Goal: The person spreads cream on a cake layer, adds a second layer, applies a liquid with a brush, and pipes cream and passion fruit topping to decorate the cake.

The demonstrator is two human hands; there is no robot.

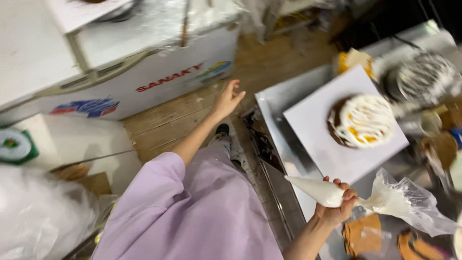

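Gripping white piping bag (317,189), right hand (337,204) clenched; left hand (227,99) released near white freezer (144,72) bearing red-blue labels.

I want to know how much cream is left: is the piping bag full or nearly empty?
Partly full. The right hand grips the piping bag; white cream fills the cone to the tip, and the loose plastic end behind is slack.

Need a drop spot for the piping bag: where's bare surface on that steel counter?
Bare steel counter runs along the left edge of the white board holding the cake. The board's near corner is bare too, just above the right hand gripping the piping bag. The right side is crowded with bowls and packets.
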